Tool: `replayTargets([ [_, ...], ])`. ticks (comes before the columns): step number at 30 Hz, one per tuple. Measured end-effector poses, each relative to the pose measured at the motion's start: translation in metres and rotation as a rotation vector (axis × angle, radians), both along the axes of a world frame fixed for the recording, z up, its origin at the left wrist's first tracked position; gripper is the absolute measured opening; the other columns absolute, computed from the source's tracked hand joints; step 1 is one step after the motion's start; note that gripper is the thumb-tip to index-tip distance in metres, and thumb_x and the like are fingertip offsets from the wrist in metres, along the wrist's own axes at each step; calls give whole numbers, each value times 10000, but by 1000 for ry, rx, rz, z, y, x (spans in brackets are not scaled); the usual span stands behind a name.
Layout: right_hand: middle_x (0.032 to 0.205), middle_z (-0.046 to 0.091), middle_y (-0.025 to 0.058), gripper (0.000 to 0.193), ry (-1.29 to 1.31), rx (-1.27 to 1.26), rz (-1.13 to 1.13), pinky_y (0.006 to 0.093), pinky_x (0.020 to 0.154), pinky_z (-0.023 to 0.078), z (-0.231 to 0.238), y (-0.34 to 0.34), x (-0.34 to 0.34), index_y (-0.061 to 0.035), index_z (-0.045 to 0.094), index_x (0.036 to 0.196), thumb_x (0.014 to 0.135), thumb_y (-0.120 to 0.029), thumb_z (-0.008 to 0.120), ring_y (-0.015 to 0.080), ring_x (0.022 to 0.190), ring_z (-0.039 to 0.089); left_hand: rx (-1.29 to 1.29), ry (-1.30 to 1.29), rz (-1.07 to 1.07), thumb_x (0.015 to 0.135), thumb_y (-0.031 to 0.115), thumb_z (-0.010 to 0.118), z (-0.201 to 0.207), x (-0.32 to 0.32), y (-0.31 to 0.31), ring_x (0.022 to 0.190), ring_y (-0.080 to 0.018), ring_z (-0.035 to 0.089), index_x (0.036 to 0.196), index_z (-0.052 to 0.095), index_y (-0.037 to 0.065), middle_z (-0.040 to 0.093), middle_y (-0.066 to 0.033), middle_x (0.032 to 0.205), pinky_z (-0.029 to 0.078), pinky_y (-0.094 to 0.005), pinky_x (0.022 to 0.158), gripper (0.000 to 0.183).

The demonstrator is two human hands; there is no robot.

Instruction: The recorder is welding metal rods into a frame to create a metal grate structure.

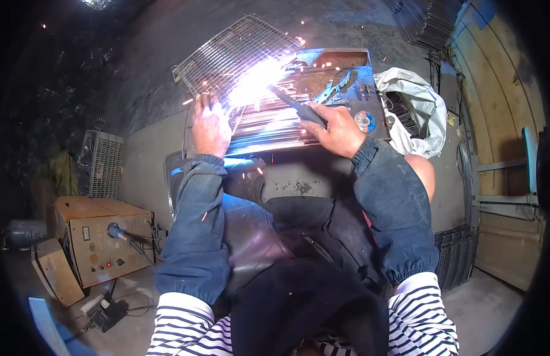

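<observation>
A wire mesh grid (227,53) lies tilted over the far left of a metal work table (340,58). A bright welding arc (257,80) flares at the grid's near edge and throws sparks. My right hand (337,127) grips a dark welding electrode holder (299,105) that points up-left into the arc. Flat on the metal rods (269,127) just left of the arc rests my left hand (211,127), pressing them down. Both forearms wear blue sleeve covers.
Blue pliers (331,88) and a round grinding disc (364,121) lie on the table's right side. A white sack (414,104) sits to the right. A tan welding machine (100,237) stands on the floor at left, with another mesh panel (100,163) behind it.
</observation>
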State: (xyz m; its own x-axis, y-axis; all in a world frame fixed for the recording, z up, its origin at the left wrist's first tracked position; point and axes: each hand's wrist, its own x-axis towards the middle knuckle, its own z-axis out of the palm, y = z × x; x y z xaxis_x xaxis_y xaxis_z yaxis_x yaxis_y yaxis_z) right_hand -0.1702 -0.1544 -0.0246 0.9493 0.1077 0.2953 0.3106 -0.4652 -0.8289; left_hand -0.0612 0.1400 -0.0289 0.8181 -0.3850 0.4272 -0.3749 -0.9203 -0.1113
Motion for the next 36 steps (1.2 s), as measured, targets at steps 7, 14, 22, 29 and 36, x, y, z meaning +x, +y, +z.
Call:
replayTargets([
  [7, 967, 713, 257, 444, 52, -86, -35, 412, 782, 553, 3, -6, -2, 31, 632, 1240, 931, -275, 719, 404, 905, 712, 32, 45, 70, 881, 57, 512, -7, 5, 3, 1429, -368, 410, 1389, 532, -55, 540, -217, 1444, 398, -463, 1131, 521],
  [14, 899, 710, 265, 444, 54, -135, -267, 433, 754, 574, -2, -32, 0, -5, 661, 1214, 906, -318, 727, 413, 832, 717, -16, 6, 27, 856, 9, 532, -8, 3, 3, 1413, -396, 423, 1393, 528, -58, 544, -237, 1427, 419, -476, 1101, 541],
  [22, 865, 729, 224, 465, 73, -216, -290, 362, 685, 557, -10, -32, 5, 39, 649, 1231, 917, -293, 732, 265, 749, 740, -3, 16, 49, 868, 9, 520, -7, 1, 5, 1414, -398, 425, 1401, 521, -62, 558, -243, 1414, 420, -475, 1105, 538],
  [29, 861, 725, 226, 457, 27, -195, -277, 371, 690, 556, -10, -32, 5, 26, 652, 1232, 915, -294, 731, 284, 760, 743, -4, 11, 43, 881, 23, 505, -6, 0, 5, 1415, -394, 425, 1397, 525, -61, 553, -247, 1417, 409, -473, 1118, 523],
  [36, 897, 721, 235, 446, 11, -121, -209, 376, 719, 560, 2, -28, 2, 42, 641, 1239, 920, -259, 722, 290, 796, 747, -30, 36, 53, 887, 46, 482, -2, -1, 0, 1396, -407, 440, 1386, 525, -63, 541, -273, 1414, 387, -468, 1139, 513],
])
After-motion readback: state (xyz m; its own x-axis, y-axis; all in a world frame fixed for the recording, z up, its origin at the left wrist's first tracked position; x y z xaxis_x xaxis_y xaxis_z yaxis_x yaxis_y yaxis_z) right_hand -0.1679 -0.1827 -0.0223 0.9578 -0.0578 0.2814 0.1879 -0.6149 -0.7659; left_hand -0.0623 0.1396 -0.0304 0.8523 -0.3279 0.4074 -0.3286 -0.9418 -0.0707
